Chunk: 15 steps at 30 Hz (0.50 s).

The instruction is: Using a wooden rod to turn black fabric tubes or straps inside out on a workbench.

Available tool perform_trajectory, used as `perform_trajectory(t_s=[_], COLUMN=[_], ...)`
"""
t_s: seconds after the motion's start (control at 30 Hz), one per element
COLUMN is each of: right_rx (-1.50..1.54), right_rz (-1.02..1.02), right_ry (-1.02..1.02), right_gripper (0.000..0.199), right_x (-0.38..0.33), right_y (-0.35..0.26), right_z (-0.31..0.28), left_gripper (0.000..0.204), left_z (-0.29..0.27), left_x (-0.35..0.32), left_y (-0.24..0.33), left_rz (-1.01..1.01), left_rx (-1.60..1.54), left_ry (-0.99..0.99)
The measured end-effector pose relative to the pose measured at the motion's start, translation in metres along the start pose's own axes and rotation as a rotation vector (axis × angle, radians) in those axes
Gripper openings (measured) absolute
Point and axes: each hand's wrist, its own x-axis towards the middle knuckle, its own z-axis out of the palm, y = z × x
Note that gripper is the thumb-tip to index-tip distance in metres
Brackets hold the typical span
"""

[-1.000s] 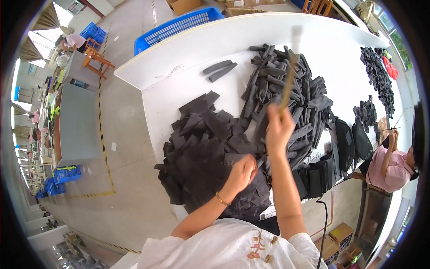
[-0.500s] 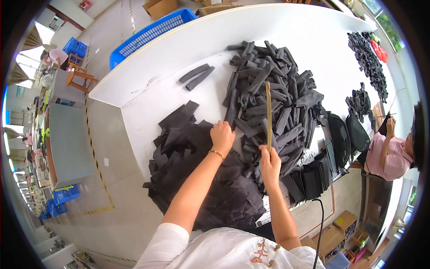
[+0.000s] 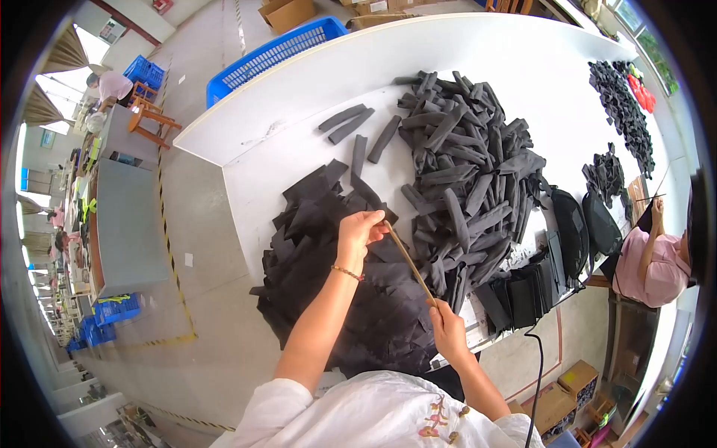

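My right hand [image 3: 449,333] is closed around the lower end of a thin wooden stick [image 3: 411,263]. The stick slants up and left, its far tip meeting the fingers of my left hand [image 3: 361,233]. Those fingers are pinched at the tip, against the end of a dark fabric piece [image 3: 366,193]; the exact grip is partly hidden. Under my left forearm spreads a heap of flat black fabric pieces [image 3: 351,313]. Beyond the stick rises a large pile of narrow black fabric tubes [image 3: 478,168]. Several loose tubes [image 3: 384,140] lie left of that pile.
A raised white board [image 3: 299,78] edges the table's far side, with a blue basket [image 3: 276,56] behind it. Black bags [image 3: 565,228] and a dark cable [image 3: 539,358] are at the right. A person in pink [image 3: 646,265] works further right, near smaller dark piles [image 3: 603,175].
The stick has swung from upright to a leftward slant, its tip now at my left fingers. Loose tubes now show apart from the pile. The view has shifted slightly.
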Motion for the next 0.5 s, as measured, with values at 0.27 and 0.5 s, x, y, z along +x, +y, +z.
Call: perform_trajectory(t_s=[0.27, 0.5], right_rx=[-0.029, -0.107], right_rz=[-0.049, -0.055], right_ry=[0.047, 0.039], right_gripper=[0.022, 0.019], right_x=[-0.026, -0.037], right_y=[0.015, 0.006], right_z=[0.001, -0.002], left_gripper=[0.015, 0.012], left_z=[-0.013, -0.015], left_x=[-0.022, -0.035], left_y=[-0.014, -0.017], left_rz=[-0.025, -0.045], left_rx=[-0.184, -0.231], left_ry=[-0.024, 0.023])
